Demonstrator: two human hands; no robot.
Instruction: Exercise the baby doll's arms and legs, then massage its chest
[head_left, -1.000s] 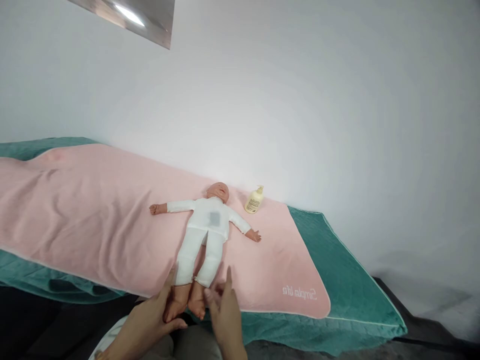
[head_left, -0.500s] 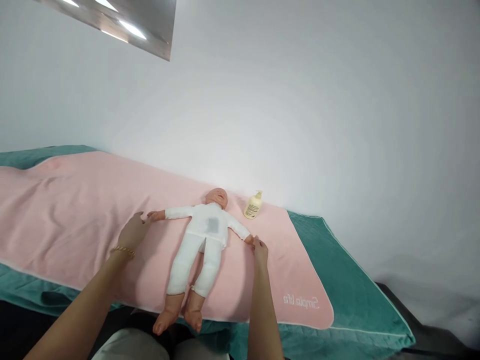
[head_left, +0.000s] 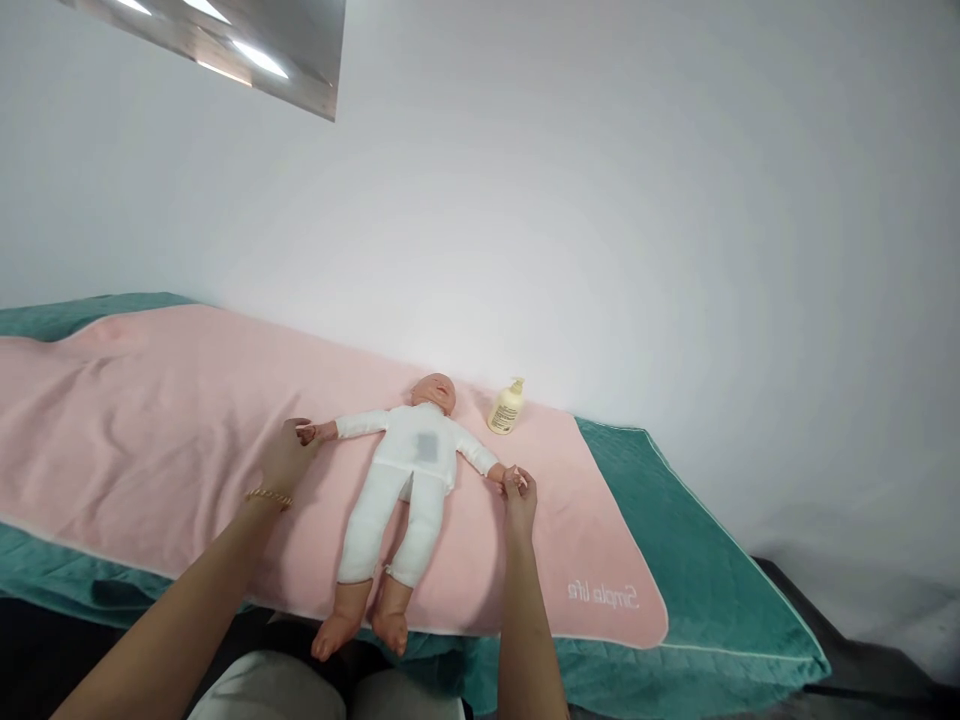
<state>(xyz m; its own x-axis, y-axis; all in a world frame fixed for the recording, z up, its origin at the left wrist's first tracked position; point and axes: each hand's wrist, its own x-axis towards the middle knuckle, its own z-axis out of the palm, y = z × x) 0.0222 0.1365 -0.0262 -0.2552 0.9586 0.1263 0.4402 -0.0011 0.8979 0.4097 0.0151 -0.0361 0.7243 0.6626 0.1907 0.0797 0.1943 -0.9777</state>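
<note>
A baby doll (head_left: 401,465) with a white cloth body lies on its back on a pink blanket (head_left: 202,420), its arms spread to both sides. Its bare feet reach over the blanket's near edge. My left hand (head_left: 287,455), with a gold bracelet at the wrist, is closed round the doll's hand on the left side. On the other side my right hand (head_left: 520,500) pinches the doll's other hand between thumb and fingers. Part of each small doll hand is hidden by my fingers.
A pale yellow pump bottle (head_left: 506,407) stands on the blanket, right of the doll's head. Under the blanket lies a green quilted cover (head_left: 675,530). The white wall (head_left: 600,220) rises right behind, with a shiny panel (head_left: 262,50) at upper left.
My left hand has moved right and taken hold of the doll's hand, drawing that arm slightly. My right hand keeps its grip and has barely moved.
</note>
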